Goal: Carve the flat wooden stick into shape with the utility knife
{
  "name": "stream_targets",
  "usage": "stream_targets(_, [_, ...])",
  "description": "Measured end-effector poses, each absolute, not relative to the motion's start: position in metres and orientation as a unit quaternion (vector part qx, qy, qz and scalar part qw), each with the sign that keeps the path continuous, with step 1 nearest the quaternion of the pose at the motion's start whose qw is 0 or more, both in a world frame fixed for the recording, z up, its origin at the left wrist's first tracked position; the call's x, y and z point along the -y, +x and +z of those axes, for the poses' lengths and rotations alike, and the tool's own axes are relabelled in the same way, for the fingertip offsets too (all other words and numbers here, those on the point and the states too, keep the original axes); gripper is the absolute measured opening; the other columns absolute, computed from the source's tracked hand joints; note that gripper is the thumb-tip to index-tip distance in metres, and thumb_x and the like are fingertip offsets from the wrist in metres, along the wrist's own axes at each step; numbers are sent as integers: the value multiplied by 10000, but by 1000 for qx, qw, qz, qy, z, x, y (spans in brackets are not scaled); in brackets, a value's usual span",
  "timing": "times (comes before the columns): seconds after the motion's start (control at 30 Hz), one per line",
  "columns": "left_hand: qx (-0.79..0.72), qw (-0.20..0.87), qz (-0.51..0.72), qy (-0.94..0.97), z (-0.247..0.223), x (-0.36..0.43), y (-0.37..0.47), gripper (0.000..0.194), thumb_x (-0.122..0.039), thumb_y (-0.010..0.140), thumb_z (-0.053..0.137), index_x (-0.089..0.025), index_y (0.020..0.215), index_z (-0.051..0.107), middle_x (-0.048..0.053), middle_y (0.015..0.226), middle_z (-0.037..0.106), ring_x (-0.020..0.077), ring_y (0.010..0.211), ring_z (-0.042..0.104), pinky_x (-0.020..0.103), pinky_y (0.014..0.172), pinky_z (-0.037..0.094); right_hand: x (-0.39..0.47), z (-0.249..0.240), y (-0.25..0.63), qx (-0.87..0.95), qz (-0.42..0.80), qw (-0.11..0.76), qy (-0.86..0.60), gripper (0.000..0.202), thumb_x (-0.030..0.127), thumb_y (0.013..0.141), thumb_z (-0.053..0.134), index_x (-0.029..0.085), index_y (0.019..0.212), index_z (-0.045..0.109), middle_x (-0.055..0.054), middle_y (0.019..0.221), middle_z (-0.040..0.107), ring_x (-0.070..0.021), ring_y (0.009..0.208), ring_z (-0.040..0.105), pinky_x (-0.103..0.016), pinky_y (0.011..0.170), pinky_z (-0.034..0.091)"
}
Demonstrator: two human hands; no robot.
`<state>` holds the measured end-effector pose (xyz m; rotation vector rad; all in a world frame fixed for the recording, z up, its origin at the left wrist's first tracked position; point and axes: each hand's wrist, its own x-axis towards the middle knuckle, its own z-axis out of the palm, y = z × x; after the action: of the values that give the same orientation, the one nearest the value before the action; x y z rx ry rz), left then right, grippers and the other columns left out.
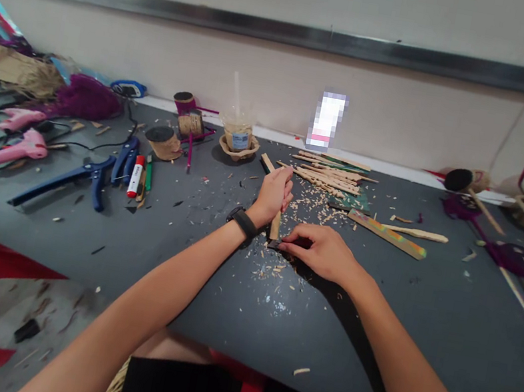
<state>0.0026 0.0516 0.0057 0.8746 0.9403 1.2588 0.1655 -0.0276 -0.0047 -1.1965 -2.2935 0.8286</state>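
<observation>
My left hand (273, 192), with a dark band on its wrist, is closed in a fist over a flat wooden strip (275, 227). One end of the strip pokes out beyond the fist toward the wall, the other toward me. My right hand (320, 250) pinches a small dark flat piece (274, 244) at the strip's near end; whether it is a blade I cannot tell. Pale wood shavings (314, 205) are scattered around both hands. Beyond them lies a pile of carved wooden sticks (328, 179).
To the left are pink glue guns (21, 148), a blue-handled tool (67, 178), a red-and-white marker (135, 176) and a twine spool (164, 142). A cup (238, 138) sits in a carton holder near the wall. A patterned strip (387, 235) lies to the right.
</observation>
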Motion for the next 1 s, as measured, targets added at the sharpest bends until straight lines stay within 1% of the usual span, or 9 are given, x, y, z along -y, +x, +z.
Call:
stream_targets(0.13, [-414,621,544,385,7,-49,4,331,-338,1091,450,-246,781,376,-112,473,316,66,307,276,249,367,204,29,-3,165,803,308,272,-432,189,454,944,770,282,867,786,15,802,771,-162,684,637,-313,652,443])
stream_targets(0.2, [-412,620,541,392,8,-48,5,333,-341,1092,451,-246,782,375,-111,470,314,69,309,276,251,363,200,27,-3,165,798,270,314,-439,182,443,943,765,276,872,780,-2,838,776,-175,726,652,-321,686,457])
stream_targets(0.27, [-409,620,540,395,8,-48,5,327,-347,1094,450,-246,791,378,-111,468,310,72,312,274,251,360,198,23,-5,166,803,238,325,-439,169,422,950,752,272,875,770,-13,894,787,-189,791,675,-330,728,465])
stream_targets(0.47, [-410,622,546,385,6,-48,4,336,-370,1082,476,-247,789,366,-113,476,301,63,313,262,248,376,187,14,-10,167,802,297,281,-435,224,463,952,750,266,846,759,5,834,778,-175,721,642,-321,657,421])
stream_targets(0.57, [-397,626,540,398,6,-49,4,350,-408,1076,510,-246,794,381,-113,470,299,58,306,250,247,373,186,18,-10,167,822,318,229,-414,240,477,961,748,273,835,757,21,824,779,-168,737,660,-315,664,420])
stream_targets(0.67, [-401,625,537,400,6,-49,4,356,-421,1075,516,-244,797,380,-113,468,298,58,304,253,243,374,197,23,-9,167,834,305,192,-418,233,476,976,738,279,854,755,27,844,793,-163,755,675,-316,682,425])
stream_targets(0.83, [-406,629,543,381,7,-52,0,359,-400,1105,411,-243,783,381,-97,464,303,73,310,272,255,360,201,25,-9,166,812,337,202,-432,258,516,964,740,274,882,767,11,806,791,-159,696,669,-320,652,437])
stream_targets(0.9, [-404,629,545,380,7,-53,-1,363,-417,1100,420,-242,784,389,-95,469,301,73,311,272,259,361,192,25,-8,166,803,351,212,-433,244,510,959,746,275,898,776,10,804,791,-159,691,675,-319,654,449])
stream_targets(1.0, [-403,625,546,386,6,-53,-1,399,-494,1072,493,-241,780,396,-94,477,306,66,317,274,263,378,180,27,-4,166,800,354,224,-430,223,493,948,758,276,904,785,11,811,786,-158,692,672,-314,656,457])
